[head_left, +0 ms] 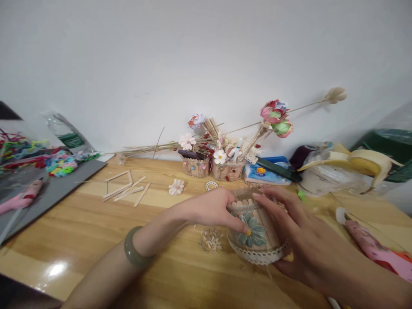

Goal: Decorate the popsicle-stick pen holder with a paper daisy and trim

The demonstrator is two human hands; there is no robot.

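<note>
Both hands are around a small wooden-stick basket (269,225) with white lace trim along its lower edge. A teal flower (256,231) with a yellow centre sits on its front. My left hand (214,208) grips the near left side, its thumb pressed at the flower's yellow centre and its fingers by the rim. My right hand (294,227) wraps the right side, fingers reaching over the top edge and the rest behind and below. A small pile of short wooden pieces (211,240) lies left of the basket.
Two decorated stick baskets (196,166) holding dried stems and flowers stand by the wall. Loose craft sticks (127,186), a pale flower (176,187) and a white ring (211,186) lie leftward. At right are a banana peel (354,159) and a pink glue gun (370,244).
</note>
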